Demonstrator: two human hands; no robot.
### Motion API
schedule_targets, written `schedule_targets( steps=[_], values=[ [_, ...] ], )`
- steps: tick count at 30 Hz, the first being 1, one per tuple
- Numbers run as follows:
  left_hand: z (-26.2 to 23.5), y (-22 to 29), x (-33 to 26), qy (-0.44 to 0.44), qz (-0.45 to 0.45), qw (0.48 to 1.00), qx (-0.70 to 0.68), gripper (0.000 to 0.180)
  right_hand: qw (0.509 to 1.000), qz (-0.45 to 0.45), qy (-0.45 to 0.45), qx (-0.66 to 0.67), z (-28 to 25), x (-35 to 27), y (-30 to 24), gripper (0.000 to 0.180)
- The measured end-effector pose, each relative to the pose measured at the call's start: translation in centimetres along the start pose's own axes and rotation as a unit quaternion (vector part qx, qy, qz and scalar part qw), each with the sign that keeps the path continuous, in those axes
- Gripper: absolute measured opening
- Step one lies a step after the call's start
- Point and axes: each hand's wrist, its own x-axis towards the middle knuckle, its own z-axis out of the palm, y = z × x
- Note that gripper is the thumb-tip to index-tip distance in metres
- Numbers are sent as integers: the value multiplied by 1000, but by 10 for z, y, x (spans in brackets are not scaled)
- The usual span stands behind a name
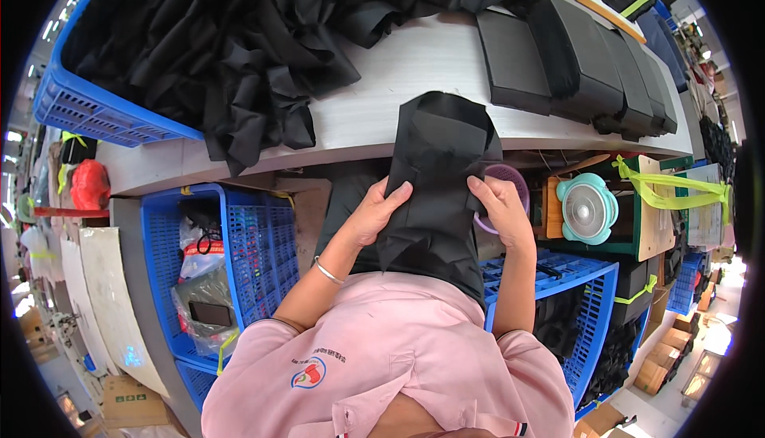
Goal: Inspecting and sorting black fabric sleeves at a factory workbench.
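A black fabric piece [438, 171], shaped like a flat pouch with a folded top part, hangs between my hands over my lap. Its upper end rests against the front edge of the white table [422, 59]. My left hand [370, 213] grips its left edge, thumb on top. On the opposite edge, my right hand [502, 208] pinches the cloth the same way, with its fingers partly behind it. On the table ahead, a heap of loose black fabric pieces [263, 47] spills toward the front edge. Flat stacks of black pieces [574, 55] lie at the far right.
A blue crate [103, 111] at the far left holds part of the heap. Below the table, another blue crate [227, 247] with bags and a phone [209, 313] stands left. On the right are a purple basket [522, 187], a turquoise fan [588, 208] and a blue crate [594, 318].
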Motion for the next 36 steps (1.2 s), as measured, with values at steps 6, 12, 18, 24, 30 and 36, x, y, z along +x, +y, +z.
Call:
schedule_targets(
  steps=[6, 12, 18, 24, 30, 36],
  values=[
    [-26, -19, 12, -4, -2, 998, -55, 39, 831, 171, -95, 521, 47, -14, 17, 12],
    [-31, -17, 14, 6, 35, 997, -70, 24, 937, 160, -20, 310, 42, -9, 43, 14],
    [-23, -18, 14, -36, 39, 991, -122, 27, 930, 152, -39, 331, 34, -15, 10, 19],
    [-13, -18, 13, -3, 7, 994, -109, 25, 964, 100, 27, 244, 46, -12, 27, 23],
    [8, -26, 5, 76, 19, 989, 128, 27, 977, 1, 146, -158, 61, -28, 21, 33],
    [2, -19, 3, 150, 4, 987, 59, 31, 862, 231, -109, 439, 7, -40, -1, 47]
  ],
)
